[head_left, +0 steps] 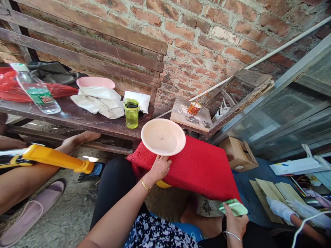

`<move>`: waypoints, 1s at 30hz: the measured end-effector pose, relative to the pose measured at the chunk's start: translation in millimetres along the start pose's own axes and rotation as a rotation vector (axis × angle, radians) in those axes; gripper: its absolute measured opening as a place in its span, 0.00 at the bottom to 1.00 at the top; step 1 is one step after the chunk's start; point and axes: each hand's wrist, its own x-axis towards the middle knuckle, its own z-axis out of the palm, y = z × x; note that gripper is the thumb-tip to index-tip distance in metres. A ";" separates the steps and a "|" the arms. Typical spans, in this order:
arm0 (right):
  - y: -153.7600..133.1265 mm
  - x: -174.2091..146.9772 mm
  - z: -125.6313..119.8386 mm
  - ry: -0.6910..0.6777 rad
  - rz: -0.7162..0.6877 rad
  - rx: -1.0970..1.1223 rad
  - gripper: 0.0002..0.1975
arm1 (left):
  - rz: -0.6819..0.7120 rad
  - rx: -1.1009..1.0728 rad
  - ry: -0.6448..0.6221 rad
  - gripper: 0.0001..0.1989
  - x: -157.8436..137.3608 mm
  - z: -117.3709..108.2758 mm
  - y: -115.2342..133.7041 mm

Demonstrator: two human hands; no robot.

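Observation:
A pale pink basin (170,132) with some water and dark specks in it sits at the far left corner of a red cloth-covered table (204,165). My left hand (159,168), with a gold bangle at the wrist, grips the near rim of the basin, its fingertips partly hidden there. In my right hand (235,222), low at the table's near right corner, is a light green scrub brush (236,208). Its green bristles face up and away from me, touching or close to the cloth's edge.
A wooden bench (77,120) on the left bears a water bottle (38,93), a green cup (131,113) and white cloth (99,103). A cardboard box (236,155) stands right. Another person's gloved hand (280,210) is at the right; someone's legs and a yellow tool (57,158) are left.

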 end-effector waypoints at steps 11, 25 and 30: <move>-8.9 -9.6 15.4 -0.097 -0.024 0.080 0.33 | -0.009 -0.010 -0.013 0.08 -0.6 -1.8 0.4; 28.2 2.5 19.0 -0.045 0.043 0.204 0.36 | -0.013 -0.018 -0.012 0.08 -0.6 -2.3 0.8; 26.5 5.5 27.1 -0.033 0.196 0.442 0.36 | -0.015 -0.013 -0.020 0.08 0.0 -0.5 0.8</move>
